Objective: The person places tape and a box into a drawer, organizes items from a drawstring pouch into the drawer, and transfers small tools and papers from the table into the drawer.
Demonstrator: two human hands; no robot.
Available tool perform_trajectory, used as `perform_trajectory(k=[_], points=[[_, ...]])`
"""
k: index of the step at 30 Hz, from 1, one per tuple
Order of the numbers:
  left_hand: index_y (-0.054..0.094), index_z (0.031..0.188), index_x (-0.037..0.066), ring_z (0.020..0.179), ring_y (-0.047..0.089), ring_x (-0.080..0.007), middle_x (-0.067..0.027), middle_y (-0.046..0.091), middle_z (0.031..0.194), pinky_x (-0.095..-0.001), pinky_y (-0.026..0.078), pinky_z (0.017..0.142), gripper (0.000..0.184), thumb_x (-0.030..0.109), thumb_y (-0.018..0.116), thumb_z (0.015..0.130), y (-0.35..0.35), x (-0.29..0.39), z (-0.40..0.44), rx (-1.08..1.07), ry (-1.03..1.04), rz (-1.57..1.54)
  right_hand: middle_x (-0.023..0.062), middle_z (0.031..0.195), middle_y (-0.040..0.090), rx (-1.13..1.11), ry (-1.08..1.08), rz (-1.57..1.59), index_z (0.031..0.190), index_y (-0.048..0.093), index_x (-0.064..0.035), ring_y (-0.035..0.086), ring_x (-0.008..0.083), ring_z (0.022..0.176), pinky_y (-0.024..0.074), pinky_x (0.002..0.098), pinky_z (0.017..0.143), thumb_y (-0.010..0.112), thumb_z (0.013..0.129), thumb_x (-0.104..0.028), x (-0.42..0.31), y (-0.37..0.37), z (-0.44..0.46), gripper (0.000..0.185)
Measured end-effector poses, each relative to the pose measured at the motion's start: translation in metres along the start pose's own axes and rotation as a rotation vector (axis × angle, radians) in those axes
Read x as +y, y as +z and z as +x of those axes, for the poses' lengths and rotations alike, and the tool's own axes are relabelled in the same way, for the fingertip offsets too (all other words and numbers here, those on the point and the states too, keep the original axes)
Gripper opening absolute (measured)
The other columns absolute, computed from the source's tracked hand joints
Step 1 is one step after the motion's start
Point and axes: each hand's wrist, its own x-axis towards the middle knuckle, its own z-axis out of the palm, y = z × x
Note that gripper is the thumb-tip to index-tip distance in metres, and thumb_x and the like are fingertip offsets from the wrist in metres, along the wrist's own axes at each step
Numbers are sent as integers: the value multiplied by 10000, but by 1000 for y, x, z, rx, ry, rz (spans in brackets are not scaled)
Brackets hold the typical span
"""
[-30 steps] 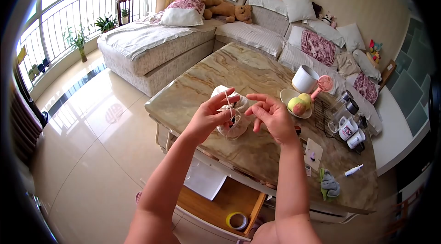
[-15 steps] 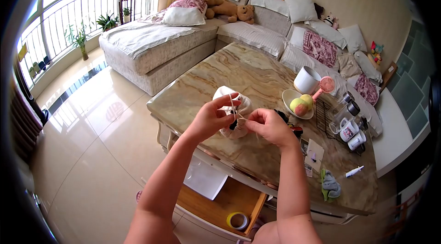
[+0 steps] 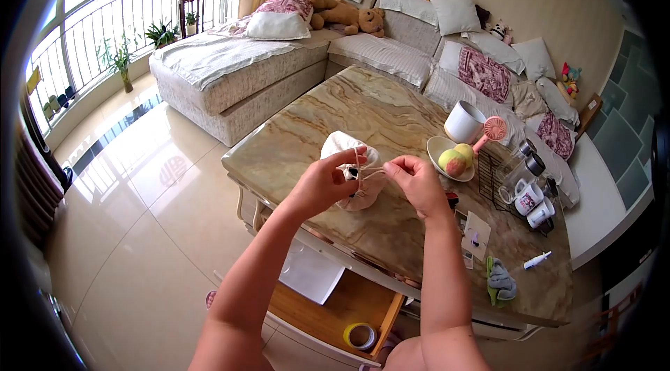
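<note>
A cream cloth drawstring bag (image 3: 366, 198) sits near the front edge of the marble-topped table, its gathered mouth facing me. Something dark shows at that mouth, too small to name. My left hand (image 3: 324, 181) is over the bag's left side; the pale drawstring (image 3: 374, 173) runs across its index finger and thumb, which stand a little apart. To the right, my right hand (image 3: 417, 182) pinches the other end of the cord between thumb and forefinger, pulling it out sideways. The left hand's lower fingers are partly hidden.
A bowl (image 3: 434, 150) with fruit, a white pot (image 3: 463, 122), a pink handheld fan (image 3: 494, 129) and a rack with mugs (image 3: 529, 198) stand at right. A grey-green cloth (image 3: 500, 280) lies nearer. Below, an open drawer (image 3: 293, 305) holds a tape roll (image 3: 360, 328).
My right hand has moved slightly right and up, away from the bag, drawing the cord out between both hands. The left hand stays nearly in place.
</note>
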Motion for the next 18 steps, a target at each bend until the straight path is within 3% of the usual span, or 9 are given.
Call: perform_trajectory(k=[4,6,13,15,18], points=[[495,1352,78,611,441,-3,47,632,911,-204,445,597,575,1,637,801,1,-3,1,-7,-27,107,-6,736,612,-14,58,181,827,652,-12,513,44,666,427,218,614,683,881,-223,-4,8,0,220],[481,1364,76,610,444,-8,62,584,800,-215,439,591,590,5,637,800,3,-3,1,5,-10,110,23,758,639,-111,82,610,810,646,-28,556,65,679,440,209,612,679,887,-250,-10,12,-2,237],[454,1381,69,619,450,-13,47,616,951,-208,446,600,627,-2,657,792,3,-3,3,-5,-13,13,63,900,671,-212,142,526,870,664,-3,530,61,555,428,192,502,656,899,-268,-24,8,-8,267],[453,1383,76,624,454,-14,31,616,1015,-205,450,607,631,-14,656,792,3,3,1,-11,4,31,61,894,672,-244,151,475,905,673,13,512,60,531,417,193,489,650,902,-260,-24,8,-8,274],[455,1384,84,627,455,-12,29,612,983,-204,450,608,639,-14,664,788,6,2,1,-2,29,29,49,860,666,-278,160,374,978,683,35,488,61,509,404,194,482,634,910,-236,-30,13,-10,284]])
